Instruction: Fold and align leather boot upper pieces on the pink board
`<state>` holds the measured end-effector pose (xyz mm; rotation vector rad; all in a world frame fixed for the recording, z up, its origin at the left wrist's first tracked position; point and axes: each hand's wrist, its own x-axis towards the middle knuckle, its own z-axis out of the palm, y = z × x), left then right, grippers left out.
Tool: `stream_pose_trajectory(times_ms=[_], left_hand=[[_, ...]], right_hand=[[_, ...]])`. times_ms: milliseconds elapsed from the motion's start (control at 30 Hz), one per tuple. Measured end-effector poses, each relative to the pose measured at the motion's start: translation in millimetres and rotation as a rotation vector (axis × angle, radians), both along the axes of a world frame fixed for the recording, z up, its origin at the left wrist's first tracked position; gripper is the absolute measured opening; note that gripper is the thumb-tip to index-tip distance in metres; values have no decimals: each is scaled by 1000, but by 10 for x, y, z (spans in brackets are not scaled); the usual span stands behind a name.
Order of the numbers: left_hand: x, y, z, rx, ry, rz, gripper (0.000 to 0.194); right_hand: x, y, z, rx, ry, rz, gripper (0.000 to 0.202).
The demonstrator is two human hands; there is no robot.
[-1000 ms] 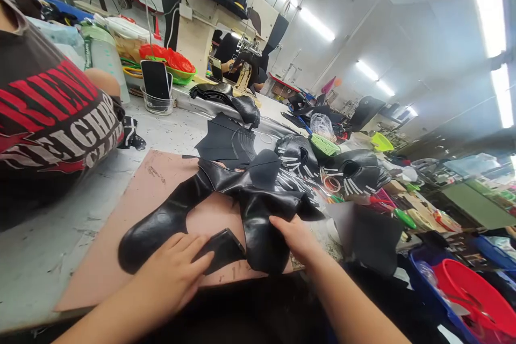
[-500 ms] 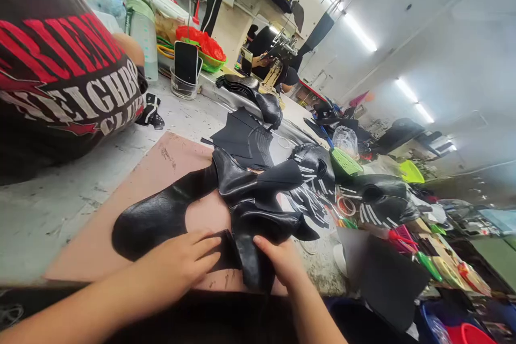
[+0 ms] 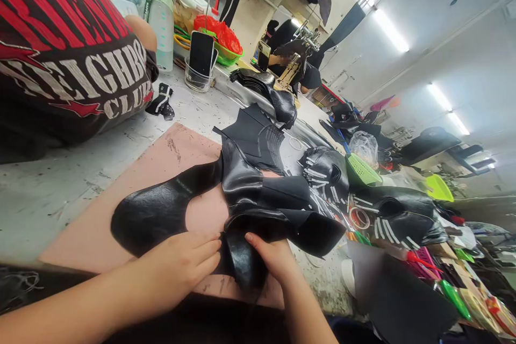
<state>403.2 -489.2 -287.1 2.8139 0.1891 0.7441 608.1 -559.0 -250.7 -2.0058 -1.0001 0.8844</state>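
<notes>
Glossy black leather pieces, like parts of a boot upper [image 3: 157, 209], lie across a pinkish board [image 3: 169, 145] in front of me. My right hand [image 3: 278, 260] grips a folded leather flap [image 3: 245, 258], thumb on top and the other fingers hidden beneath. My left hand [image 3: 189, 258] is closed at the inner edge of the same leather, its fingertips pressed together beside the fold. The leather's far end [image 3: 318, 234] bends up and out to the right. Behind it rests a stack of matte black cut pieces [image 3: 253, 137].
A co-worker in a printed shirt [image 3: 72, 54] sits close at the left. A water bottle [image 3: 160, 27] and a phone in a clear cup [image 3: 200, 59] stand behind. At the right are leather parts with white strips [image 3: 326, 172], a green basket [image 3: 363, 169] and a dark sheet [image 3: 403, 295].
The right hand's flap has folded over more, and the leather's far end has swung out to the right. My left fingers have drawn in closer together. The camera view has shifted slightly.
</notes>
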Motion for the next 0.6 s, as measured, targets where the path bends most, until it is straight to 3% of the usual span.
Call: stream_pose_trajectory(times_ms=[167, 300, 433, 600], left_hand=[[-24, 1, -8, 10, -15, 10, 29], [-36, 3, -17, 5, -34, 19, 29], [-46, 5, -1, -11, -5, 28, 31], [-32, -45, 11, -22, 57, 108, 21]], right_hand=[[43, 7, 16, -158, -62, -30, 36], [41, 33, 63, -264, -79, 40, 36], [57, 2, 55, -172, -86, 72, 41], [171, -172, 13, -112, 107, 133, 47]])
